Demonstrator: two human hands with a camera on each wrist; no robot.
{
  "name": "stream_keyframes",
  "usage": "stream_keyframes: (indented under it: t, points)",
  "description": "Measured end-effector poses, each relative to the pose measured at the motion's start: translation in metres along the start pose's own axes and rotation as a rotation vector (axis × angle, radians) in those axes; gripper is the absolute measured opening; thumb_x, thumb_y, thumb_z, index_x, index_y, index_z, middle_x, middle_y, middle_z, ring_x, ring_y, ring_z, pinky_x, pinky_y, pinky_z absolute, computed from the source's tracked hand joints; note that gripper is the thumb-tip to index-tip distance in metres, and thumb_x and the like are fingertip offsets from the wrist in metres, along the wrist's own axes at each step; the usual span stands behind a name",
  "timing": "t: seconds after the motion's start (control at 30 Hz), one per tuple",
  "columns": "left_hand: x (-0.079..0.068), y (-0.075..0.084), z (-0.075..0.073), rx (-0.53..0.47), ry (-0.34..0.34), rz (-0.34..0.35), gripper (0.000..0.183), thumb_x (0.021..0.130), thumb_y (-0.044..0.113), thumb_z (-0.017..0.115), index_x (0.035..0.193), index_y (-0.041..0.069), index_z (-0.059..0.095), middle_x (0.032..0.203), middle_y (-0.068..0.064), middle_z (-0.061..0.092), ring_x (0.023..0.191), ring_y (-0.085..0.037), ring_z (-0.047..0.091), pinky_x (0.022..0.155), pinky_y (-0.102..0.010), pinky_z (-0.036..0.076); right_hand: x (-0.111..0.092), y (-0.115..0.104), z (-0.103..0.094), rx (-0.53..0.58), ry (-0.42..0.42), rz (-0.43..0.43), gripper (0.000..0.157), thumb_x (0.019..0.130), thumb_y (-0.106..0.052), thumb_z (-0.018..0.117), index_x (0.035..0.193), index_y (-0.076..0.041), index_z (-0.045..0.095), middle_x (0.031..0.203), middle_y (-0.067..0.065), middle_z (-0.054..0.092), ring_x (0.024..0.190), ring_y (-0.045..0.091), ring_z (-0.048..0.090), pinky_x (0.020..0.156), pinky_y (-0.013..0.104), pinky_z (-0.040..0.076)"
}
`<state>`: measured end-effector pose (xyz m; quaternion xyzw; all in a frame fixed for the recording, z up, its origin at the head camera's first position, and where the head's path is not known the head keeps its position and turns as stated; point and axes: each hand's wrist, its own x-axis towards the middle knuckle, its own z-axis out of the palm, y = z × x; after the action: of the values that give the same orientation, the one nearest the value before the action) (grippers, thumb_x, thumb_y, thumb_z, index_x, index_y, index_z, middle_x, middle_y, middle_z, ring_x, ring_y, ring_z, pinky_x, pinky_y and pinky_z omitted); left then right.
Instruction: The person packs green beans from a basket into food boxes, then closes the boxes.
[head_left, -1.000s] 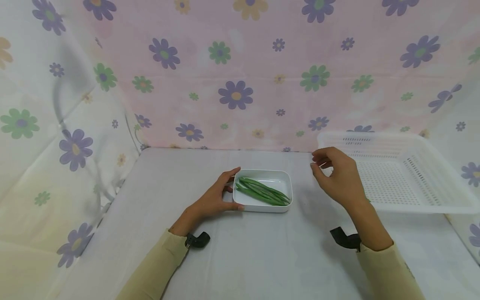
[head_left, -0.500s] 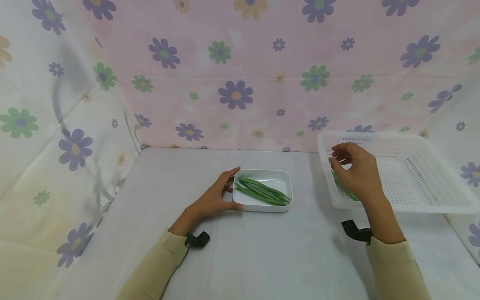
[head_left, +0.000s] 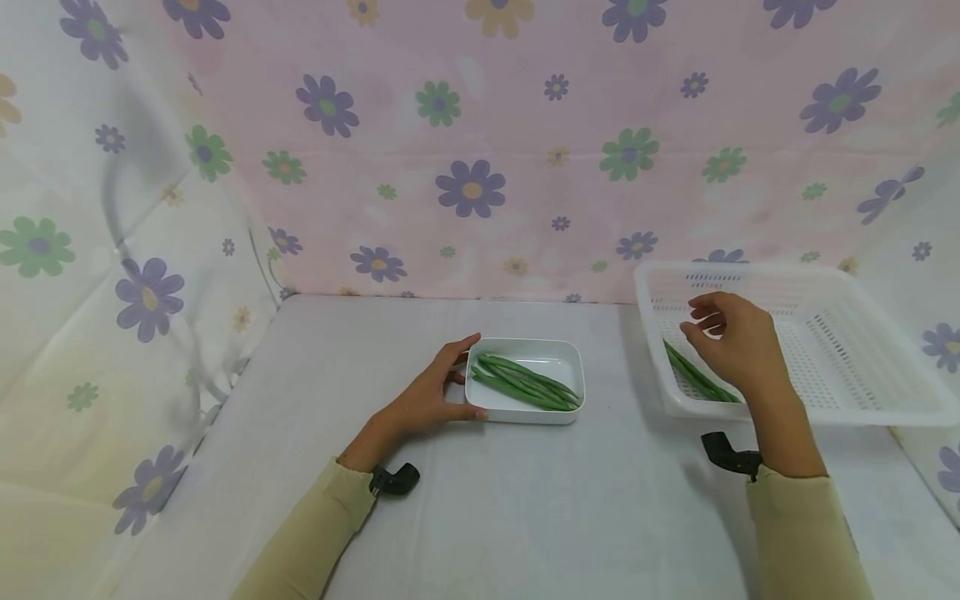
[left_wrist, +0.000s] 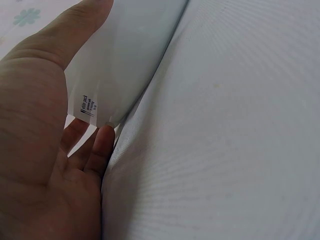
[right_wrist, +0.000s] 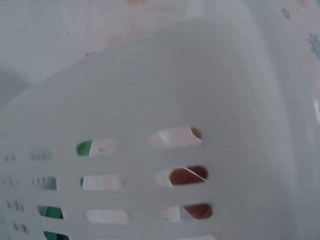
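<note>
Several green beans [head_left: 525, 383] lie together in a small white rectangular dish [head_left: 551, 419] on the white-covered table. My left hand [head_left: 427, 400] holds the left end of this dish, thumb along the front side and fingers behind; in the left wrist view the thumb [left_wrist: 75, 25] lies along its printed wall. Over the left part of a white slotted plastic basket [head_left: 832, 417] hovers my right hand [head_left: 731, 342], fingers loosely bent, a gap between thumb and fingertips, nothing between them. More green beans [head_left: 697, 375] rest inside the basket below it, partly hidden by the hand and wrist.
The basket's slotted wall [right_wrist: 150, 90] fills the right wrist view, green beans showing through some slots. A flowered pink curtain [head_left: 510, 233] stands behind the table [head_left: 525, 517], with pale flowered cloth [head_left: 150, 375] on the left side.
My right hand has moved right, from beside the basket's left rim to over its inside, uncovering the green beans there. The left hand and the dish have stayed put.
</note>
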<state>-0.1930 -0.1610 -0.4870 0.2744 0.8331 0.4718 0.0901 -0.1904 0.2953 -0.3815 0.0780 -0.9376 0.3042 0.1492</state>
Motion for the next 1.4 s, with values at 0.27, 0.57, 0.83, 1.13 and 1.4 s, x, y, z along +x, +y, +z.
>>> stream_keyframes:
  t: [0.27,0.57,0.83,1.13,1.4]
  points:
    - [0.000,-0.001,0.000,0.004,-0.002,-0.008,0.119,0.080,0.038,0.096,0.169,0.043,0.017,0.162,0.002,0.035,0.127,-0.020,0.057,0.109,-0.041,0.049,0.003,0.016,0.001,-0.112,-0.147,0.083,0.034,0.099,-0.011,0.071,0.124,0.011,0.066,0.113,0.032,0.070,0.102,0.049,0.069,0.087,0.065,0.053]
    - [0.000,-0.003,0.000,0.005,-0.002,-0.035,0.119,0.080,0.040,0.096,0.171,0.034,0.018,0.162,0.004,0.035,0.125,-0.018,0.057,0.109,-0.042,0.048,0.007,0.029,0.002,-0.250,-0.335,0.100,0.032,0.098,-0.011,0.070,0.118,0.013,0.065,0.104,0.028,0.070,0.096,0.045,0.066,0.083,0.061,0.053]
    - [-0.001,-0.001,0.000,-0.001,-0.001,-0.010,0.120,0.081,0.035,0.096,0.171,0.026,0.018,0.163,-0.003,0.036,0.126,-0.022,0.057,0.109,-0.045,0.048,0.007,0.029,0.004,-0.302,-0.491,0.133,0.036,0.095,-0.009,0.071,0.121,0.015,0.065,0.106,0.029,0.069,0.098,0.045,0.064,0.086,0.062,0.052]
    - [0.000,0.000,0.000,0.007,0.003,-0.018,0.119,0.081,0.034,0.096,0.171,0.026,0.018,0.162,-0.002,0.037,0.125,-0.021,0.057,0.110,-0.044,0.048,0.008,0.029,0.006,-0.293,-0.591,0.152,0.035,0.089,-0.005,0.070,0.118,0.014,0.069,0.105,0.027,0.071,0.091,0.039,0.064,0.083,0.060,0.053]
    - [0.000,0.000,0.000,0.026,-0.001,-0.028,0.120,0.081,0.038,0.096,0.172,0.028,0.017,0.163,0.001,0.036,0.126,-0.018,0.056,0.109,-0.039,0.049,0.007,0.029,0.007,-0.291,-0.639,0.156,0.032,0.089,-0.002,0.069,0.116,0.014,0.069,0.110,0.030,0.071,0.091,0.038,0.064,0.082,0.058,0.054]
